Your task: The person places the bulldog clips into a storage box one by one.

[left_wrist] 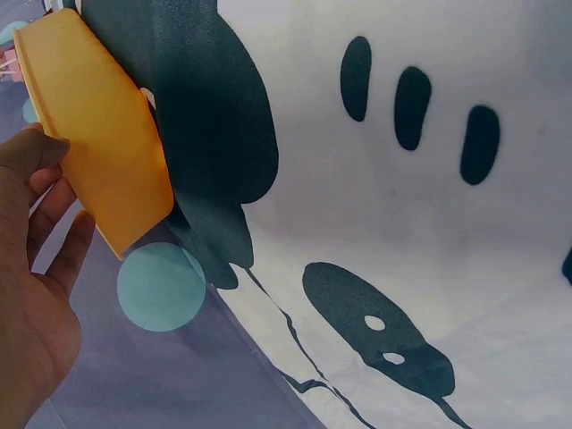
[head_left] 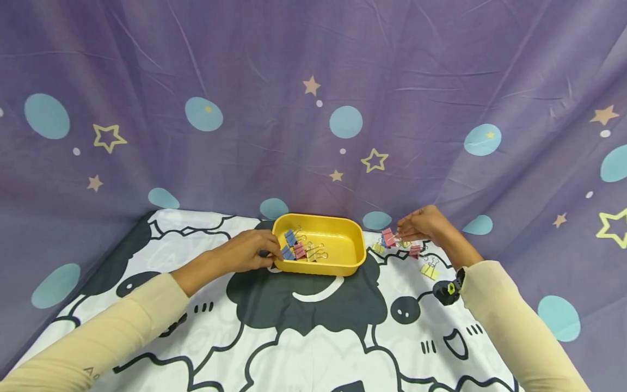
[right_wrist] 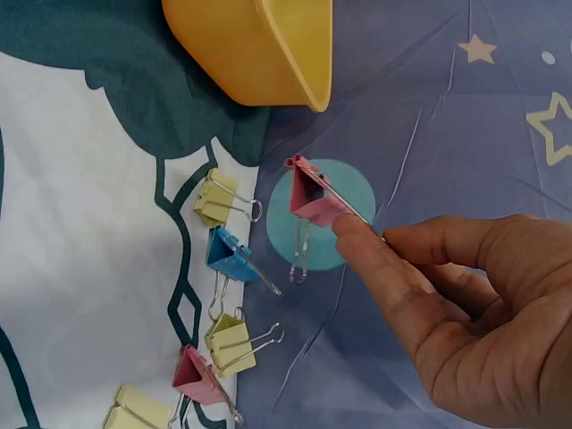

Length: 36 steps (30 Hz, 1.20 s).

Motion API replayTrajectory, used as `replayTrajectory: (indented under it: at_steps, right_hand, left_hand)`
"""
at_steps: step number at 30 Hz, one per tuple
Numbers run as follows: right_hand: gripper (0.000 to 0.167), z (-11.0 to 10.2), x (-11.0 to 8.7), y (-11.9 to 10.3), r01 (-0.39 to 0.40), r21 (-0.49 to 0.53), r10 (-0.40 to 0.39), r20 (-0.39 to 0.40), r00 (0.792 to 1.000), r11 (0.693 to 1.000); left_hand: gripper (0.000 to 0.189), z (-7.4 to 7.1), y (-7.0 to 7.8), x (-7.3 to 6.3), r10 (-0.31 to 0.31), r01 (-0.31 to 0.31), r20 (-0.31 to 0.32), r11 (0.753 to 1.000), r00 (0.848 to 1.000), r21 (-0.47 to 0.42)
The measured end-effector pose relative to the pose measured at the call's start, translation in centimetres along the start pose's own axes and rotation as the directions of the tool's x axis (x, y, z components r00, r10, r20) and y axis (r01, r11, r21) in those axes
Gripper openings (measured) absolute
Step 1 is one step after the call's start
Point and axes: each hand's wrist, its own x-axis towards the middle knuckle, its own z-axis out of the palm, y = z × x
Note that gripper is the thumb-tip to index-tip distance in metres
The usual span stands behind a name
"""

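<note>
In the right wrist view, my right hand (right_wrist: pixel 483 304) pinches a pink binder clip (right_wrist: pixel 315 197) by one wire handle, its other handle hanging down. Below and beside it on the cloth lie a blue binder clip (right_wrist: pixel 232 256), yellow binder clips (right_wrist: pixel 216 198) and another pink binder clip (right_wrist: pixel 197 377). My left hand (head_left: pixel 252 250) is at the left end of a yellow tray (head_left: pixel 348 261); its thumb and fingers grip the tray's rim in the left wrist view. Inside the tray, at its left, sit blue binder clips (head_left: pixel 291 237), a pink binder clip (head_left: pixel 300 250) and a pale yellow one (head_left: pixel 311 255).
A white cloth with dark cartoon sheep (head_left: pixel 313 310) covers the table. Directly behind it hangs a purple curtain (head_left: pixel 274 158) with stars and blue spots. A yellow binder clip (head_left: pixel 430 271) lies nearest the front, right of the tray.
</note>
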Motion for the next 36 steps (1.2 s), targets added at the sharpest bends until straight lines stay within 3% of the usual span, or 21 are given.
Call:
replayTrajectory:
  at_steps: [16, 22, 29, 36]
  right_hand:
    - [0.05, 2.2, 0.0, -2.5, 0.015, 0.01, -0.015, 0.005, 1.0, 1.0]
    - [0.048, 3.0, -0.1, -3.4, 0.03, 0.016, -0.03, 0.006, 1.0, 0.999]
    - [0.047, 4.0, 0.2, -4.1, 0.053, -0.002, -0.053, 0.017, 0.998, 0.999]
    - [0.041, 4.9, 0.5, -4.0, 0.066, -0.009, -0.066, 0.021, 0.998, 0.998]
  left_hand:
    - [0.023, 0.2, 0.0, 0.0, -0.013, 0.013, -0.004, 1.0, 1.0, 0.0]
    - [0.022, 0.1, 0.1, 0.2, -0.005, 0.005, -0.002, 1.0, 1.0, -0.003]
    - [0.022, 0.1, 0.2, 0.2, -0.048, 0.048, 0.016, 0.999, 0.999, -0.012]
    - [0.022, 0.1, 0.3, 0.2, -0.034, 0.034, 0.014, 0.999, 0.999, -0.013]
